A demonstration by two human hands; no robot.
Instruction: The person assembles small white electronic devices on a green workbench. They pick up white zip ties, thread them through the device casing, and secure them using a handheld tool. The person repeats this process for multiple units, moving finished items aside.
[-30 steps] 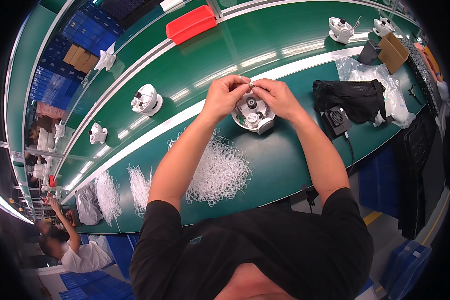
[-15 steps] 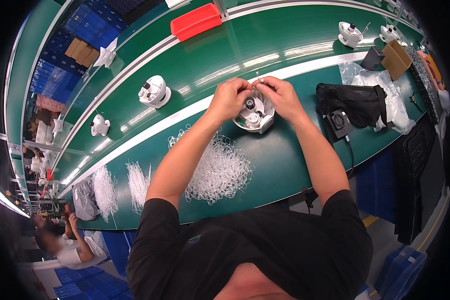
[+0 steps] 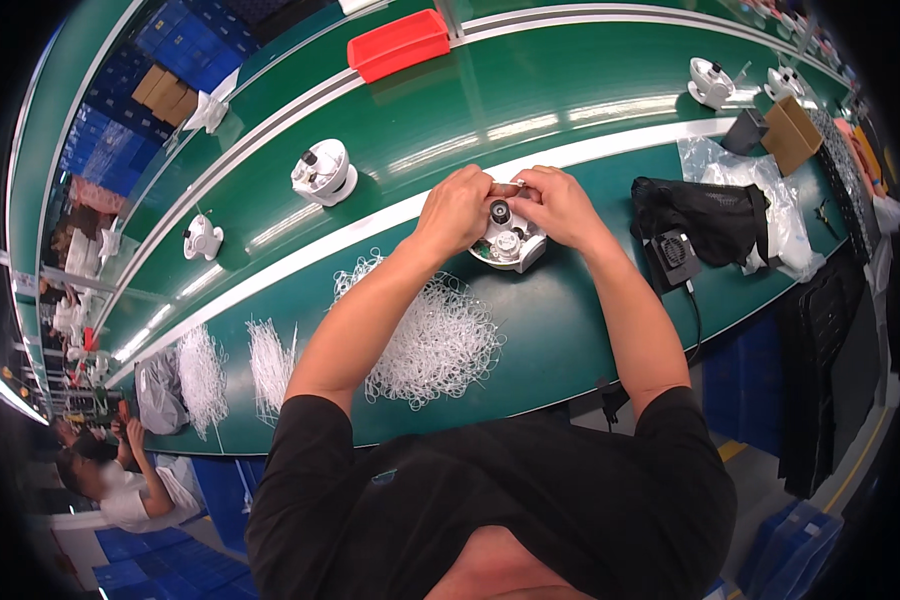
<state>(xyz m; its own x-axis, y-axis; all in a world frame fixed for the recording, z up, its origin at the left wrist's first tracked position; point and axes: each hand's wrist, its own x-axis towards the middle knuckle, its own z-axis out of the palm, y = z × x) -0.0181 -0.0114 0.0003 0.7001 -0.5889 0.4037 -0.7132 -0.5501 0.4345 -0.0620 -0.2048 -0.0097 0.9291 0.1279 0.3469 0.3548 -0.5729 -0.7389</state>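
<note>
Left hand and right hand, equally near, nearly meet over the white round housing's far rim, beyond its black knob; fingers curl, grip unclear.

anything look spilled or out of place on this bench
Nothing looks clearly spilled. The white loops partly hidden by the left forearm look untidiest: a wide, tangled heap, while the two piles farther left are narrower.

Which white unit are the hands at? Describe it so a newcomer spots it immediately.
On the green worktable, find the tangled heap of white loops. Just beyond it, to the right, sits an open white housing with a black cylinder inside. Similar white units stand beyond the white strip; only this one has the left hand and right hand at its far edge.
</note>
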